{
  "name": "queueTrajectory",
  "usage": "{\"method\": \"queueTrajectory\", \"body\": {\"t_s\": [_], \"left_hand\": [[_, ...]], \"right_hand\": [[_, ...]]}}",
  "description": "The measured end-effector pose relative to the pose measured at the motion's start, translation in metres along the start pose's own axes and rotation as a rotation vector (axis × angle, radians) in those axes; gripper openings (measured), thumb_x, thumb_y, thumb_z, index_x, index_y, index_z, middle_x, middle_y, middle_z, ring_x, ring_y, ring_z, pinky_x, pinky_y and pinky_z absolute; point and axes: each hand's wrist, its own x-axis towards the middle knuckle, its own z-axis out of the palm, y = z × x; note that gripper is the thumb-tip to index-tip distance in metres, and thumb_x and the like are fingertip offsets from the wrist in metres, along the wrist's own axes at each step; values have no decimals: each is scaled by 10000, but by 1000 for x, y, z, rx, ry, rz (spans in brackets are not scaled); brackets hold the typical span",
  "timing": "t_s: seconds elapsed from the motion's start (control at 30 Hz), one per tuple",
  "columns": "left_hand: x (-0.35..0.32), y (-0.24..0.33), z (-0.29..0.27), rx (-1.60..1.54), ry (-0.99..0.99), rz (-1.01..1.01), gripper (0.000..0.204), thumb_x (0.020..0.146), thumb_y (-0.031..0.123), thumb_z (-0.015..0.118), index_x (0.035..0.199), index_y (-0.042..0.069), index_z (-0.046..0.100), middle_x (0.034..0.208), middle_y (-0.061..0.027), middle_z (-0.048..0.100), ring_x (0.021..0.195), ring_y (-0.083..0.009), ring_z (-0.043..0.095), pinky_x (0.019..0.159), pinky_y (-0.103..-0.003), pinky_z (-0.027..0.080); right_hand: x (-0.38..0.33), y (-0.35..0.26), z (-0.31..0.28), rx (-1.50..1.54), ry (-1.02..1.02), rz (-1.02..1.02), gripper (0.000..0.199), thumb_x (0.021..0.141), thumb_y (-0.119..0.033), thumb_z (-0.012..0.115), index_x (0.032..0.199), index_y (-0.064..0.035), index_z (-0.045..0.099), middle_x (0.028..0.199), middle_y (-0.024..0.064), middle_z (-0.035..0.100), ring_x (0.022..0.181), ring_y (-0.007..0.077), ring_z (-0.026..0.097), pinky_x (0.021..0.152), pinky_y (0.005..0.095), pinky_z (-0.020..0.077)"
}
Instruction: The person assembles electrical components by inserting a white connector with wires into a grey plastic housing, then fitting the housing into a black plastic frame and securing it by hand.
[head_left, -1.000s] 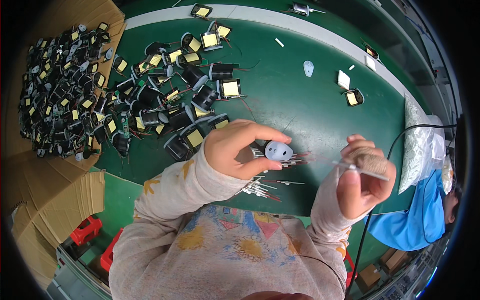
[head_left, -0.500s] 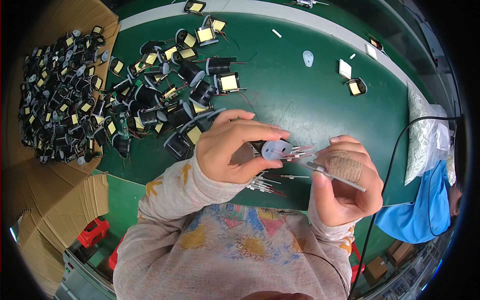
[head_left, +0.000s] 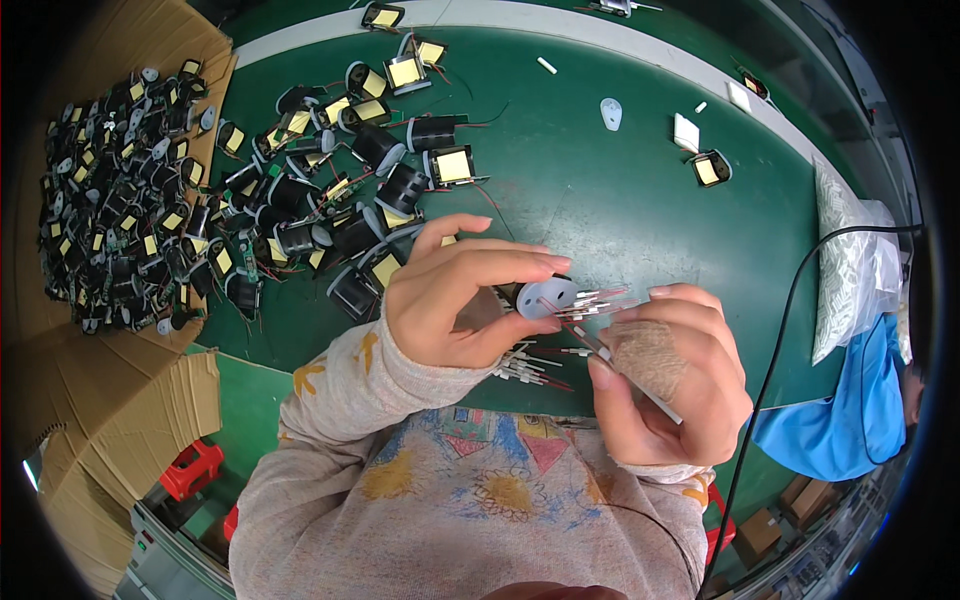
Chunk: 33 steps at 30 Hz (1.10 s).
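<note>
Hands (head_left: 690, 385) closer together, rounded grey cap (head_left: 541, 295), dark-holed

Left hand (head_left: 440, 305): thumb and forefinger in C-shaped pinch, another finger extended above. Right hand (head_left: 695, 372): fingers curled, thumb opposed. Left forearm (head_left: 345, 385) slants inward.

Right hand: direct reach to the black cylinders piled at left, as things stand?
Probably not: the left hand, holding a grey-capped unit, sits between, and the right hand grips a thin grey rod.
</note>
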Motion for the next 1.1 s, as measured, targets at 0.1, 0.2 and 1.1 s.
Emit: {"method": "queueTrajectory", "body": {"t_s": [0.1,0.2,1.1], "left_hand": [[1,0,0,18,14,16,389,638,166,809,961,93,604,947,-24,702,878,-154,662,854,-355,422],[1,2,-1,42,14,11,385,637,162,811,953,91,602,944,-28,702,877,-156,664,862,-353,415],[2,2,-2,91,18,51,392,617,171,818,945,99,616,936,-11,700,886,-166,664,885,-372,385]], "right_hand": [[0,-3,0,-54,-27,-9,298,529,23,754,816,7,677,792,115,626,736,265,638,695,402,527],[0,-4,3,-71,10,-2,307,517,25,752,814,4,678,782,106,620,740,262,641,693,401,527],[3,13,7,157,56,80,183,603,57,722,757,29,626,756,131,652,664,264,629,671,375,521]]}}
